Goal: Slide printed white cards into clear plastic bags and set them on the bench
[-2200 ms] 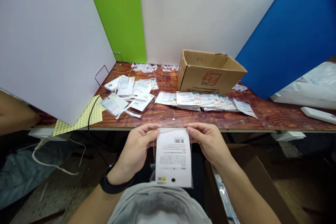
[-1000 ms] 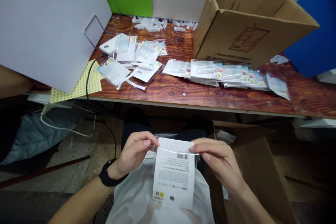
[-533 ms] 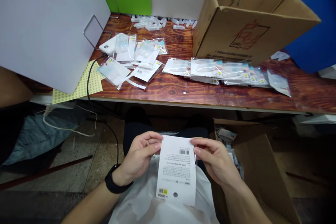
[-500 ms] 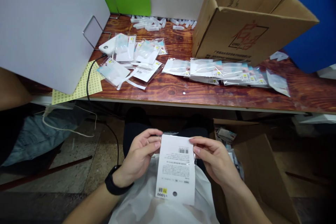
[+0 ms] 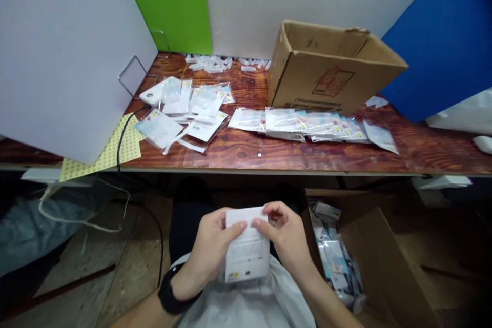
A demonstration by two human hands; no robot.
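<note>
Over my lap, a white printed card package (image 5: 249,253) is held upright with small text and a yellow mark near its lower edge. My left hand (image 5: 215,241) grips its left side, thumb on the printed face. At the upper right corner, my right hand (image 5: 282,230) pinches it between thumb and fingers. On the wooden table (image 5: 230,161) beyond, a row of clear-bagged packages (image 5: 286,122) lies overlapping, and a looser pile of packages (image 5: 207,102) is at the left.
An open cardboard box (image 5: 307,82) stands on the table. Small white tubes (image 5: 209,64) lie along the back panel. A white device (image 5: 154,93) with a cable and a yellow sticker sheet (image 5: 119,146) are at left. A floor carton (image 5: 384,256) holds bagged packages.
My left thumb has moved further onto the card's face, and both hands are closer together around it. The view has shifted, showing more of the floor carton's contents.
</note>
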